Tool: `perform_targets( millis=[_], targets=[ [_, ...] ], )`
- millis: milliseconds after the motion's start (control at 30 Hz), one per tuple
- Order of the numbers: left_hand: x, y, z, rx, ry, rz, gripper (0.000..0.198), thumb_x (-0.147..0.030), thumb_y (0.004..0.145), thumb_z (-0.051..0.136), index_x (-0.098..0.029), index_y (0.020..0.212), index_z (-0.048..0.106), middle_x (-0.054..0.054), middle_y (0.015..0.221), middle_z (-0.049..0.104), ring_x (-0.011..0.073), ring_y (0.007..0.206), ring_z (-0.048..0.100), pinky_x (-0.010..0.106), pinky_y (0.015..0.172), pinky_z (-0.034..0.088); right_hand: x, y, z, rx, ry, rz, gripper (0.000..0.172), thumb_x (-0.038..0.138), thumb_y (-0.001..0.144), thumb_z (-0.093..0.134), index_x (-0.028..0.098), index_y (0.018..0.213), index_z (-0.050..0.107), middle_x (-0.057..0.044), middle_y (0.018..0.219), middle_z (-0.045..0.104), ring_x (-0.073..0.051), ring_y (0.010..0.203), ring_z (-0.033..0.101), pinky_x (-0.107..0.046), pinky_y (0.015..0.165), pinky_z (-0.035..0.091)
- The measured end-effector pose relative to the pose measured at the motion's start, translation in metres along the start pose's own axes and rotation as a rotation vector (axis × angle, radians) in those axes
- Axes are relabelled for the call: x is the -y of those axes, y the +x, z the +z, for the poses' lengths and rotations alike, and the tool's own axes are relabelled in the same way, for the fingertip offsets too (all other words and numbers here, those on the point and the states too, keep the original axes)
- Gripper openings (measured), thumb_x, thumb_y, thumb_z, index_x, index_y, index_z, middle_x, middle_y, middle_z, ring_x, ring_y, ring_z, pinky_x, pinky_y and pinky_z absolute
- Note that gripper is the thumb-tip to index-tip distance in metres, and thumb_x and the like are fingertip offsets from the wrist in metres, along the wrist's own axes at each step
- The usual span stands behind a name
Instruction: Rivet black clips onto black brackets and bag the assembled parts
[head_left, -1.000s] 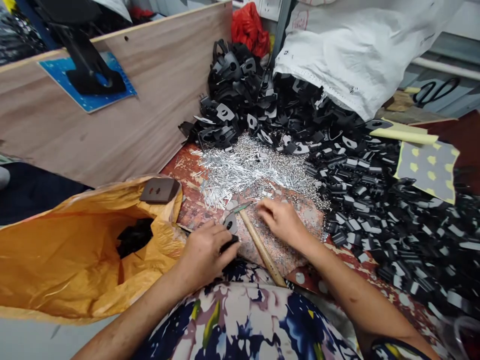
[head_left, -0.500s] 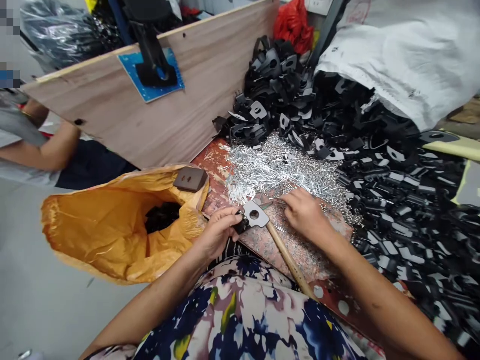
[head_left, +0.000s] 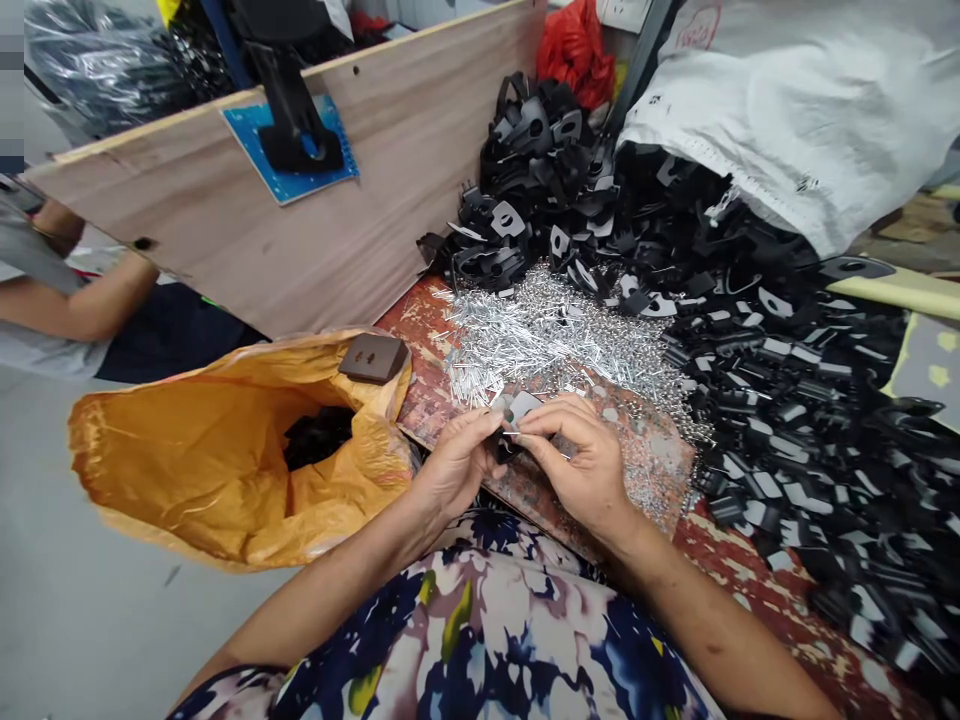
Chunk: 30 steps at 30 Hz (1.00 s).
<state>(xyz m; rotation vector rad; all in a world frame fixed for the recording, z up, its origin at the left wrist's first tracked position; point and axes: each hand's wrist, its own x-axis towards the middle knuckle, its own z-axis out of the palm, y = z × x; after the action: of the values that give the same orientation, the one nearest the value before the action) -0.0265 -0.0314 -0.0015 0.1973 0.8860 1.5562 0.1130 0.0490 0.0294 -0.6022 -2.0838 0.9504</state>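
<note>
Here our left hand (head_left: 459,462) and right hand (head_left: 586,462) meet, fingertips of both clamped on one black clip (head_left: 519,407) just above the table (head_left: 429,402) edge. Its long axis tilts away from us, grey tab end pointing toward the steel pin heap (head_left: 540,335) beyond.

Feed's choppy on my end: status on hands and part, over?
Left hand, right hand both pinching small black part. Silver pins heaped just beyond; orange bag at left. Nothing blocking.
</note>
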Motion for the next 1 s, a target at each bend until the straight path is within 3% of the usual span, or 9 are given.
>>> perform_targets(
  millis=[133,267,433,600,700,767,867,1000],
  targets=[
    [0.003,-0.001,0.000,-0.023,-0.010,-0.004,0.029,-0.038,0.073,0.087,-0.015,0.078,0.069,-0.001,0.070,0.057,0.0094,0.055,0.052,0.020,0.042,0.048,0.003,-0.003,0.001,0.001,-0.168,-0.065,0.011,0.022,0.094,0.065,0.030,0.086,0.068,0.005,0.087,0.076,-0.020,0.086,0.068,-0.052,0.109,0.039],
    [0.008,0.001,0.004,-0.041,-0.029,0.024,0.031,-0.035,0.071,0.087,-0.015,0.074,0.064,-0.003,0.068,0.057,0.0088,0.054,0.053,0.020,0.045,0.049,0.008,-0.006,0.002,0.094,-0.450,-0.215,0.018,0.018,0.093,0.058,0.033,0.094,0.068,0.005,0.094,0.078,-0.021,0.091,0.068,-0.056,0.118,0.026],
    [0.011,-0.002,0.007,-0.046,-0.035,0.011,0.032,-0.034,0.074,0.086,-0.017,0.074,0.059,-0.004,0.067,0.054,0.0084,0.054,0.050,0.019,0.045,0.047,0.004,-0.009,0.003,0.183,-0.509,-0.259,0.019,0.016,0.095,0.053,0.029,0.092,0.066,0.003,0.086,0.075,-0.019,0.083,0.065,-0.054,0.116,0.027],
    [0.008,-0.023,-0.007,0.102,0.042,0.011,0.035,-0.040,0.077,0.084,-0.018,0.091,0.060,-0.002,0.083,0.057,0.0089,0.063,0.051,0.020,0.053,0.048,0.000,-0.014,0.005,0.067,-0.420,-0.296,0.017,0.013,0.093,0.059,0.029,0.095,0.062,0.004,0.089,0.075,-0.018,0.083,0.066,-0.048,0.105,0.036],
    [0.000,-0.041,-0.027,0.007,0.323,0.176,0.038,-0.031,0.077,0.086,-0.023,0.099,0.056,-0.004,0.085,0.058,0.0087,0.062,0.049,0.019,0.052,0.042,-0.003,-0.025,0.004,0.199,-0.400,-0.273,0.020,0.013,0.097,0.054,0.027,0.110,0.061,0.000,0.101,0.075,-0.020,0.089,0.065,-0.042,0.092,0.043],
    [-0.010,-0.055,-0.044,-0.101,0.577,0.264,0.033,-0.031,0.087,0.077,-0.025,0.111,0.056,-0.002,0.092,0.062,0.0113,0.070,0.055,0.021,0.058,0.043,-0.008,-0.039,-0.004,0.294,-0.534,-0.164,0.015,0.023,0.099,0.053,0.023,0.113,0.060,-0.007,0.101,0.072,-0.024,0.090,0.064,-0.040,0.082,0.044],
    [-0.021,-0.067,-0.066,-0.154,0.821,0.237,0.027,-0.041,0.099,0.057,-0.023,0.120,0.058,0.000,0.088,0.063,0.0153,0.075,0.055,0.024,0.063,0.043,-0.020,-0.065,-0.023,0.373,-0.828,0.009,0.022,0.042,0.096,0.059,0.020,0.092,0.058,-0.010,0.084,0.065,-0.026,0.076,0.060,-0.038,0.066,0.040],
    [-0.006,-0.055,-0.079,-0.148,0.900,0.196,0.033,-0.049,0.102,0.046,-0.020,0.108,0.062,-0.003,0.071,0.055,0.0161,0.065,0.050,0.027,0.060,0.038,-0.032,-0.086,-0.038,0.525,-0.939,0.146,0.014,0.032,0.095,0.057,0.021,0.087,0.052,-0.004,0.077,0.062,-0.019,0.062,0.057,-0.030,0.054,0.031]
  ],
)
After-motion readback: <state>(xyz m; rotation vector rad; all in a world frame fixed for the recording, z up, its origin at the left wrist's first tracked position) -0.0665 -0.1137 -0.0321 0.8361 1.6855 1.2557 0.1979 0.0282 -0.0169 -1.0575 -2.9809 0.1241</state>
